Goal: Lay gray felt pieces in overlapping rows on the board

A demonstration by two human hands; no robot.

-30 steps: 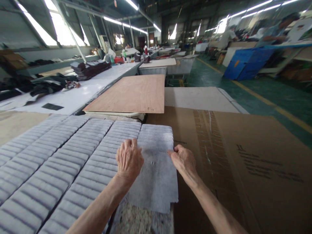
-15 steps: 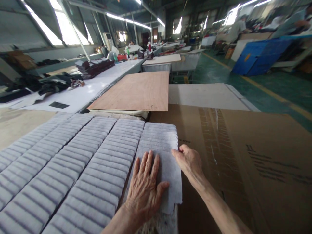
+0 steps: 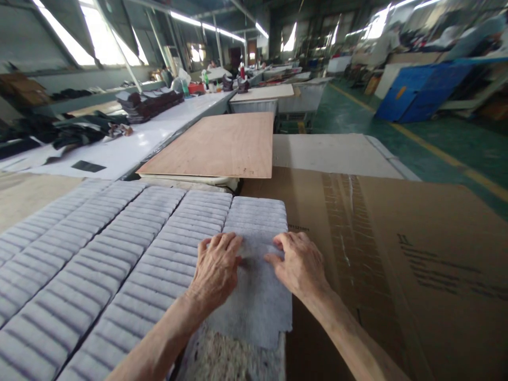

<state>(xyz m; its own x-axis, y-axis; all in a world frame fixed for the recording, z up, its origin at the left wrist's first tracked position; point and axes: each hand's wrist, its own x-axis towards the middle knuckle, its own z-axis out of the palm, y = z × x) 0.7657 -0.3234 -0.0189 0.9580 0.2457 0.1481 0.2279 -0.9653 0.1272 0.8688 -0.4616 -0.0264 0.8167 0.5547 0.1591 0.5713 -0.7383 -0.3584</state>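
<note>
A thin grey-white fabric piece [image 3: 254, 307] lies at the near end of the rightmost row of overlapping pieces [image 3: 257, 209]. My left hand [image 3: 217, 264] rests at its left side with the fingers bent and their tips on the fabric. At the right edge my right hand [image 3: 299, 259] has its thumb and fingers apart, touching or just over the piece. Neither hand visibly grips it. More rows of the same overlapping pieces [image 3: 146, 286] stretch to the left. A rough, fibrous surface [image 3: 234, 357] shows below the piece.
Brown cardboard [image 3: 357, 296] with tape lies to the right. A plywood board [image 3: 218, 145] is ahead. On the white table [image 3: 159, 127] sit dark stacked pieces [image 3: 151, 103] and dark cloth. A blue box [image 3: 423, 90] and people are farther right.
My left hand has lifted from lying flat, shifted up and left, and bent its fingers. My right thumb and fingers have parted from the fabric's edge and moved slightly inward. The view has shifted slightly.
</note>
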